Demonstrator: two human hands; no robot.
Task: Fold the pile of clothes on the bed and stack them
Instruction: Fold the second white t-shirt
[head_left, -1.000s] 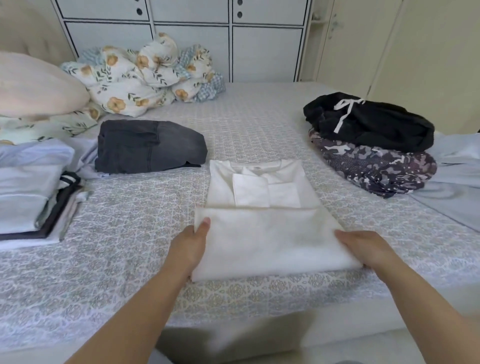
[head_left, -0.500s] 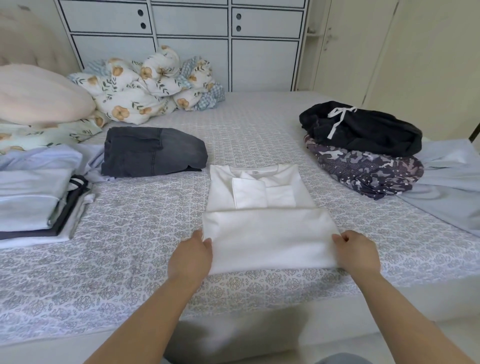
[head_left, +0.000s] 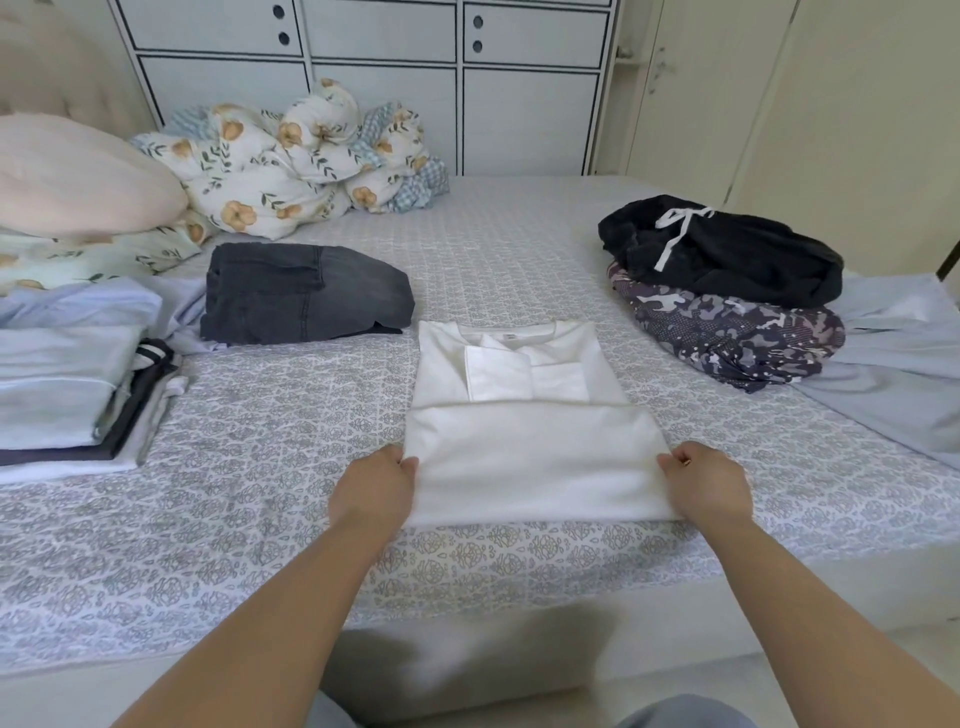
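A white shirt (head_left: 524, 415) lies on the bed (head_left: 260, 499) in front of me, its lower half folded up over the body. My left hand (head_left: 371, 493) grips the folded part's left edge. My right hand (head_left: 709, 486) grips its right edge, fingers curled round the cloth. A stack of folded pale clothes (head_left: 67, 384) sits at the left. Folded dark grey jeans (head_left: 301, 293) lie behind it. At the right is a loose pile: a black garment with a white drawstring (head_left: 727, 249) on a camouflage one (head_left: 737, 338), over pale blue cloth (head_left: 893, 364).
A floral duvet bundle (head_left: 291, 161) and a pink pillow (head_left: 72, 176) lie at the head of the bed. White cabinets (head_left: 384, 78) stand behind it. The bed's near edge runs just below my hands.
Both hands have slid along the shirt's side edges and closed on the folded lower part. The view has tilted up slightly.
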